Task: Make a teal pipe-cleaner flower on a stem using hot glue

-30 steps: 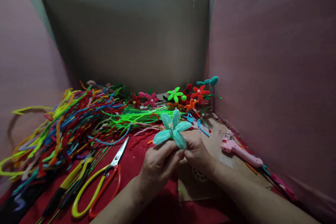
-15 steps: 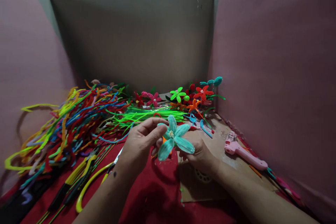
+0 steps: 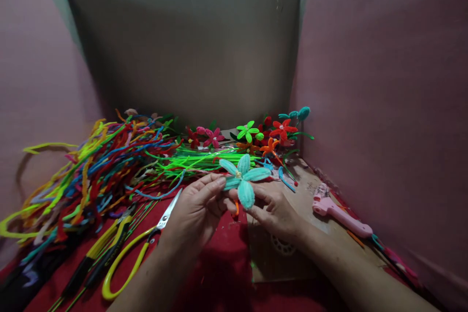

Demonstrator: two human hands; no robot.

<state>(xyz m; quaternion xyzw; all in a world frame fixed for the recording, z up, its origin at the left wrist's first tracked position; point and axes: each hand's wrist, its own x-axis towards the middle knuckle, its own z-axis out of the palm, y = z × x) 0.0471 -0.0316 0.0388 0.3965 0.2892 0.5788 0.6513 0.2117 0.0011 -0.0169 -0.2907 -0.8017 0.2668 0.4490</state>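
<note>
A turquoise pipe-cleaner flower (image 3: 245,194) with several petals and a pale yellow centre is held up between both hands, facing me. My left hand (image 3: 201,200) pinches the petal on its left side between thumb and fingers. From below and behind, my right hand (image 3: 276,207) has its fingers closed at the flower's base; the stem there is hidden. A bit of orange pipe cleaner (image 3: 236,208) shows under the flower between the hands. Beside my left forearm lie yellow-handled scissors (image 3: 126,265), blades pointing away.
Many coloured pipe cleaners (image 3: 91,170) heap at the left, with yellow-black pliers (image 3: 104,248) before them. Green stems (image 3: 208,160) and finished flowers (image 3: 248,131) line the back. A pink glue gun (image 3: 340,214) rests on cardboard (image 3: 307,200) at right. Pink panels (image 3: 383,107) enclose the sides.
The flower has turned between my hands, so its petals point in new directions. My left hand has shifted its hold to the left petal, and the right hand has moved in closer underneath.
</note>
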